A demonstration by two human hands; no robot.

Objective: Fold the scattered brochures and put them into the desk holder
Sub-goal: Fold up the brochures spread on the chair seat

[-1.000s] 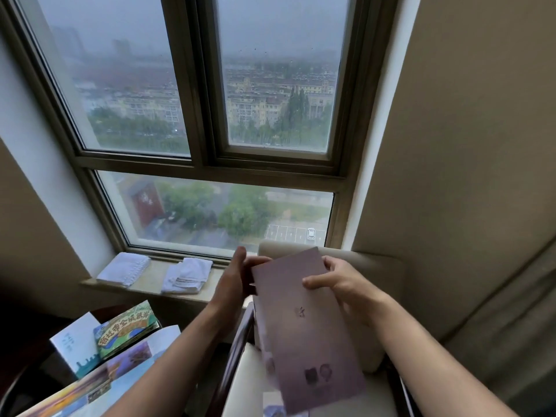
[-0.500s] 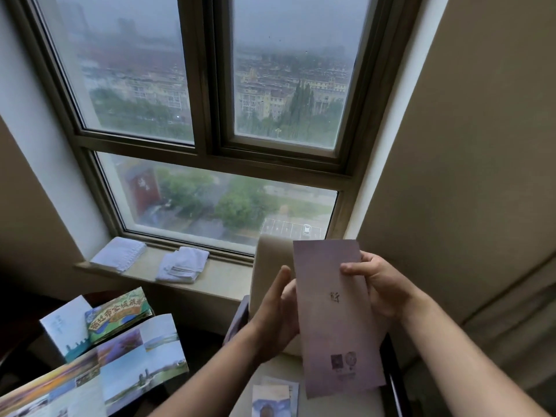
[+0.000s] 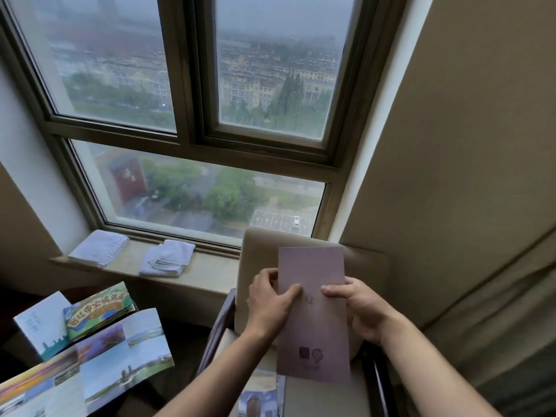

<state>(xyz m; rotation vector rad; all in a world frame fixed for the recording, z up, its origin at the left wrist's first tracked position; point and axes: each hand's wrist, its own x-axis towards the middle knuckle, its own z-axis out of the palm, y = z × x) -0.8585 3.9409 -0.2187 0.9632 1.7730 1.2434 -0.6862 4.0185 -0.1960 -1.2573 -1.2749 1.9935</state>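
At the lower centre of the frame we hold a folded mauve brochure point(image 3: 313, 311) upright over a beige armchair point(image 3: 365, 260). Our left hand point(image 3: 267, 308) grips its left edge, thumb laid across the face; our right hand point(image 3: 361, 308) pinches the right edge likewise. At the lower left lie an unfolded scenic brochure point(image 3: 90, 365) and a green brochure point(image 3: 99, 311). Two folded white towels point(image 3: 167, 261) sit on the windowsill point(image 3: 210, 273).

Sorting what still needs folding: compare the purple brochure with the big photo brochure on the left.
The purple brochure is folded narrow and plain; the photo brochure lies spread open, showing landscape panels. The purple one is held upright over the chair by the left hand and right hand; the photo one lies untouched. Both are printed paper.
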